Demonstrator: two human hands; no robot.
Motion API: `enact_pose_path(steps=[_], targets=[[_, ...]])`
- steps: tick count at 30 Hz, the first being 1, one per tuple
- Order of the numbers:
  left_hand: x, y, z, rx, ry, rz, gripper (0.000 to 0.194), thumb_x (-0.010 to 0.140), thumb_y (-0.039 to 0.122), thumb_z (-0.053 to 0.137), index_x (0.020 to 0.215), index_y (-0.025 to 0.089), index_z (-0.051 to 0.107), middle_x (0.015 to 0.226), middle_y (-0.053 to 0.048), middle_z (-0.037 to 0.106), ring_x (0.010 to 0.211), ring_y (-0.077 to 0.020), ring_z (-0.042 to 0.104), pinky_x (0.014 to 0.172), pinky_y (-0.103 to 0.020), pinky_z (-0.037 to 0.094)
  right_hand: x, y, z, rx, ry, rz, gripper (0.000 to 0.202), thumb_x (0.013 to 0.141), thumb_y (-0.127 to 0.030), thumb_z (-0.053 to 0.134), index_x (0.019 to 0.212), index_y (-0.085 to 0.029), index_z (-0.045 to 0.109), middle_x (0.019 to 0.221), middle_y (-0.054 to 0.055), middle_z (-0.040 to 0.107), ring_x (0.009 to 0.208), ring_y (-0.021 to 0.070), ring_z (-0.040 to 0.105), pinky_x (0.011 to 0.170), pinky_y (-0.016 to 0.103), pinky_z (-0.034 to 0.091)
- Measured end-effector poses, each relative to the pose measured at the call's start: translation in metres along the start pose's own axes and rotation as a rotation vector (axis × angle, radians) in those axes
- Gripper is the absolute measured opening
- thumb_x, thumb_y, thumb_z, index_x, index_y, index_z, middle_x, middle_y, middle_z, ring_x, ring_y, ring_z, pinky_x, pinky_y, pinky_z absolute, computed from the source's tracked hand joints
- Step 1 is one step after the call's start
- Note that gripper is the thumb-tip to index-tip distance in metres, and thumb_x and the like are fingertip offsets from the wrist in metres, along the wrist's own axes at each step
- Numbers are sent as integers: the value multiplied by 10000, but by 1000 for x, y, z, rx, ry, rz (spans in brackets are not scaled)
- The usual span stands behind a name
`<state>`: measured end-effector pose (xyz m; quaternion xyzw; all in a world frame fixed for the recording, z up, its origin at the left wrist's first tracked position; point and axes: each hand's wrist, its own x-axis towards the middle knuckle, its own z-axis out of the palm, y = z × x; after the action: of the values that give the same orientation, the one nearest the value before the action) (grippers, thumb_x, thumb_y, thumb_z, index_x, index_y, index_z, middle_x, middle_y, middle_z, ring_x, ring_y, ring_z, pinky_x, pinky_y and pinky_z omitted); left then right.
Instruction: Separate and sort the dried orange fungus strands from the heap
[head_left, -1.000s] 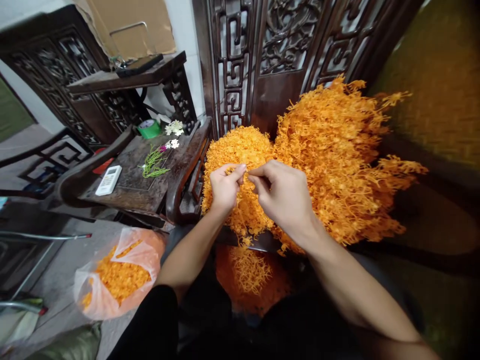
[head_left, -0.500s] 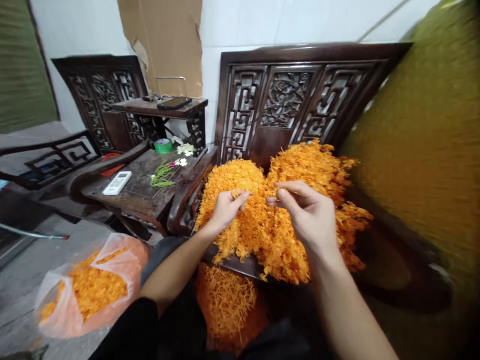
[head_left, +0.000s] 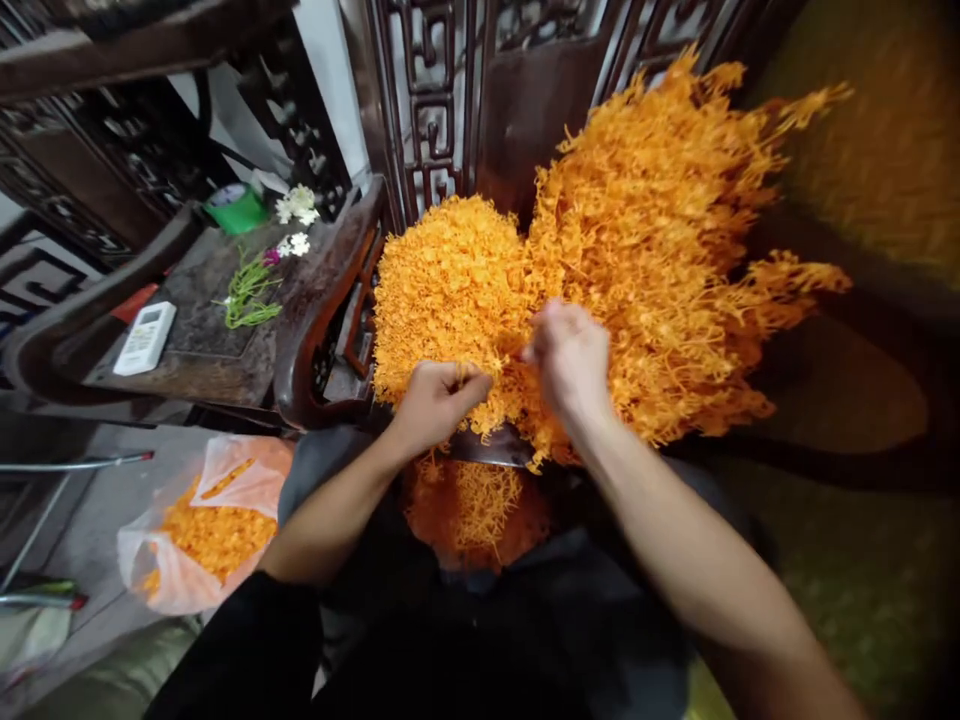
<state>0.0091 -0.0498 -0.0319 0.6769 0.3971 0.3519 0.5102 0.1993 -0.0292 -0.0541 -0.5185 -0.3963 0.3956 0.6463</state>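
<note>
My left hand [head_left: 442,402] is closed in a pinch on a small orange blossom [head_left: 465,370], at the front edge of the orange heap. Opposite it, my right hand [head_left: 574,355] has its fingers curled together, slightly blurred; what they hold, if anything, I cannot make out. Behind and beneath both hands lie a rounded heap of small orange blossoms [head_left: 442,290] and, to its right, a larger pile of orange flower sprays [head_left: 667,240]. Both rest on a dark wooden seat [head_left: 495,446].
Below the seat's edge is a reddish bag with thin orange stalks [head_left: 487,500]. A plastic bag of orange blossoms [head_left: 217,530] sits on the floor at left. On the wooden side table stand green tape [head_left: 236,208], a white remote [head_left: 145,337], green stems [head_left: 251,295] and white flowers [head_left: 296,205].
The view has tilted down and come closer to the heaps. My right hand has turned, its fingers now curled in over the pile. The left hand keeps its pinch.
</note>
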Motion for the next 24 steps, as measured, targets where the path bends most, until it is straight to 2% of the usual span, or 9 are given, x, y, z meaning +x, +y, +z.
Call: enact_pose_path(steps=[2, 6, 8, 11, 13, 16, 18, 21, 24], targets=[[0, -1, -3, -45, -90, -11, 494, 931, 479, 634, 554, 183, 512, 526, 54, 351, 501, -80, 278, 521, -266, 225, 14, -1, -14, 107, 51, 11, 487, 888, -687, 638, 776, -239, 482, 565, -81, 359, 469, 90, 350, 447, 238, 346], [6, -3, -10, -29, -187, -59, 452, 935, 471, 637, 589, 185, 591, 528, 46, 373, 500, -84, 295, 525, -272, 214, 2, -1, -20, 25, -310, 119, 393, 901, -599, 681, 998, -225, 610, 705, -40, 562, 503, 96, 461, 441, 254, 374], [9, -4, -11, 18, -219, -65, 473, 938, 466, 638, 566, 184, 560, 538, 41, 368, 517, -89, 299, 529, -272, 204, -16, -2, -12, -76, -483, 172, 414, 938, -594, 634, 1110, -217, 657, 635, -56, 530, 485, 99, 436, 455, 258, 361], [10, -2, -12, 70, -238, -92, 511, 931, 453, 647, 530, 184, 481, 531, 45, 325, 515, -87, 276, 520, -270, 179, -29, -2, -2, -182, -619, 175, 402, 931, -603, 643, 965, -208, 707, 538, -68, 449, 482, 95, 400, 484, 253, 356], [9, -1, -13, 41, -244, -145, 542, 912, 472, 668, 512, 187, 439, 516, 49, 304, 495, -80, 253, 507, -274, 159, -23, -1, -4, -168, -527, 167, 421, 883, -628, 694, 845, -210, 665, 521, -69, 434, 467, 89, 379, 466, 246, 334], [7, -1, -15, -94, -264, -245, 522, 885, 522, 693, 527, 196, 497, 488, 47, 330, 454, -75, 247, 483, -280, 150, -5, 0, -14, -45, -187, 149, 508, 831, -723, 693, 793, -235, 557, 504, -92, 332, 429, 81, 285, 416, 237, 262], [7, -4, -15, -150, -243, -269, 488, 871, 531, 708, 552, 199, 547, 486, 47, 348, 444, -74, 255, 476, -279, 158, -1, -3, -19, 18, -102, 147, 545, 851, -775, 624, 784, -244, 519, 517, -97, 266, 426, 81, 242, 400, 239, 229], [10, -7, -11, -79, -183, -248, 483, 878, 519, 702, 559, 193, 544, 508, 48, 347, 465, -74, 263, 487, -273, 166, -15, -8, -12, -73, -304, 170, 549, 889, -771, 573, 811, -227, 583, 525, -83, 307, 432, 85, 289, 407, 248, 242], [10, -5, -8, 13, -147, -210, 525, 887, 503, 693, 529, 188, 474, 518, 49, 329, 487, -75, 254, 500, -272, 153, -27, -4, -4, -302, -468, 67, 521, 896, -705, 624, 758, -202, 623, 550, -49, 437, 485, 89, 391, 461, 254, 302]])
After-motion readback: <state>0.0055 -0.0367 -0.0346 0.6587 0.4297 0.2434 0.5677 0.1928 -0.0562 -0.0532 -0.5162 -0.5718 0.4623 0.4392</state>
